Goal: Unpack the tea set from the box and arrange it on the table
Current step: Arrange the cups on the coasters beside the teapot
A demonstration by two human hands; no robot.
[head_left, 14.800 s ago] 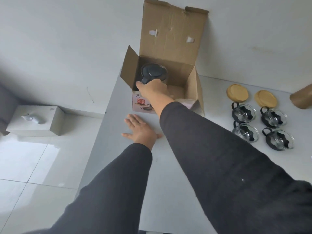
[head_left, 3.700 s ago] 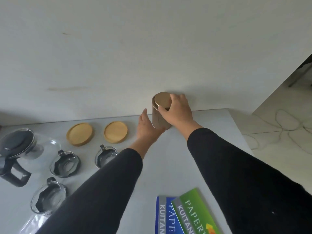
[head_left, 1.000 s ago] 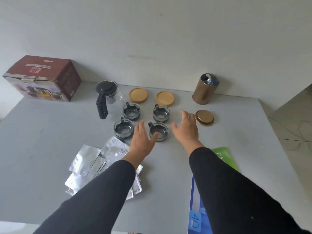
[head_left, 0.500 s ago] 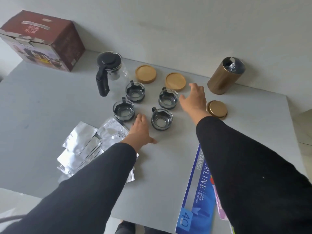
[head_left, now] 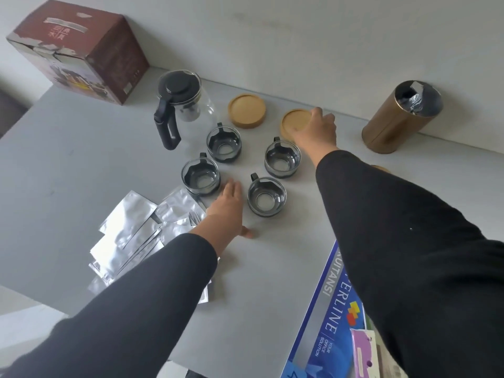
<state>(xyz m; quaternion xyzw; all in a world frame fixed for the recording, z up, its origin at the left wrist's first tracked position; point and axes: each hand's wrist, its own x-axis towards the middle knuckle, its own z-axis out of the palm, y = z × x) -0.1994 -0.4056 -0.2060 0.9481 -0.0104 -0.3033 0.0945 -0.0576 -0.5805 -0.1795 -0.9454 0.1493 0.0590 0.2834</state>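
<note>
The grey table [head_left: 68,173] stands against a pale wall. The red-brown box [head_left: 79,50] sits closed at the far left corner. To its right stands the glass teapot [head_left: 188,110], with a black lid and black handle. Two round wooden coasters lie along the wall side: the left coaster [head_left: 246,111] lies free; the right coaster [head_left: 294,124] is partly covered by the right hand [head_left: 316,132]. That hand reaches forward with its fingers bent down over the coaster's far edge; whether it grips the coaster cannot be told. Four glass cups [head_left: 223,144] with dark holders stand grouped in front of the coasters. The left hand [head_left: 226,205] lies flat on the table between the two nearer cups, fingers straight, holding nothing. Silver foil packets [head_left: 128,225] lie scattered to its left. A gold canister [head_left: 401,118] stands open at the far right. A blue printed pack [head_left: 327,323] lies at the near right edge.
</note>
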